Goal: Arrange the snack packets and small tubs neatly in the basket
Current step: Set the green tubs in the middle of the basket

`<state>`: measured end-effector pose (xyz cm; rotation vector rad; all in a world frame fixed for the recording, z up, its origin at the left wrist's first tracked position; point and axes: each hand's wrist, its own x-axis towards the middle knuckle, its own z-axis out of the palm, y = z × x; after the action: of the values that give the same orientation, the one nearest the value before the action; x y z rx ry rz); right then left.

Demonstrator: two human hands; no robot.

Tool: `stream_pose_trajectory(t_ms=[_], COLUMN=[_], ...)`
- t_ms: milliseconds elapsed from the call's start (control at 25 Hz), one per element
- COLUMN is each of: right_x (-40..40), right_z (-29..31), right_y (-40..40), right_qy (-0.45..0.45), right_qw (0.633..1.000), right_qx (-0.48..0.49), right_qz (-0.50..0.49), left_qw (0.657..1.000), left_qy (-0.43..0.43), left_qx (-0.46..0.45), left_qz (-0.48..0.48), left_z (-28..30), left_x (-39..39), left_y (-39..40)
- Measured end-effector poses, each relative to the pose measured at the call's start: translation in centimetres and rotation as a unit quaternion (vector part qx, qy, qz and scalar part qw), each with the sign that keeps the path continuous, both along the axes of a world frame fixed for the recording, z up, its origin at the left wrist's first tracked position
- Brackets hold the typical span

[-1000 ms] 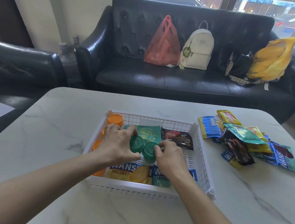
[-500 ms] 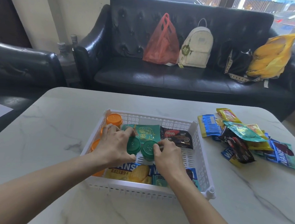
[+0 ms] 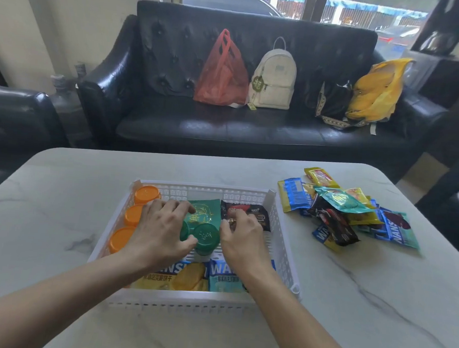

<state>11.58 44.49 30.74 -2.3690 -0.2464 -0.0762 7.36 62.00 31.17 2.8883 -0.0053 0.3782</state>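
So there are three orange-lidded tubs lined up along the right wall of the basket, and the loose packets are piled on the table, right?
Not quite. The head view shows the three orange-lidded tubs lined up along the left wall of the basket, not the right. The loose packets are indeed piled on the table.

Two bare forearms reach in from the near edge, no sleeves visible. The left hand (image 3: 160,231) is bare; the right hand (image 3: 241,236) wears a small ring.
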Motion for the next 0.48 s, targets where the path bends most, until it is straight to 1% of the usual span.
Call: stream_pose_trajectory(t_ms=[200, 480], right_x=[0.9, 3.8], right_z=[2.4, 4.7], right_y=[-3.9, -12.7], right_qy=[-0.006, 0.004], right_qw=[0.998, 0.989], right_qx=[-0.026, -0.037], right_qz=[-0.050, -0.144], left_qw=[0.999, 0.991], left_qy=[-0.025, -0.039], left_qx=[-0.040, -0.078], left_qz=[-0.026, -0.100], left_z=[1.8, 3.6], left_x=[0.8, 4.3], left_y=[-3.5, -10.1])
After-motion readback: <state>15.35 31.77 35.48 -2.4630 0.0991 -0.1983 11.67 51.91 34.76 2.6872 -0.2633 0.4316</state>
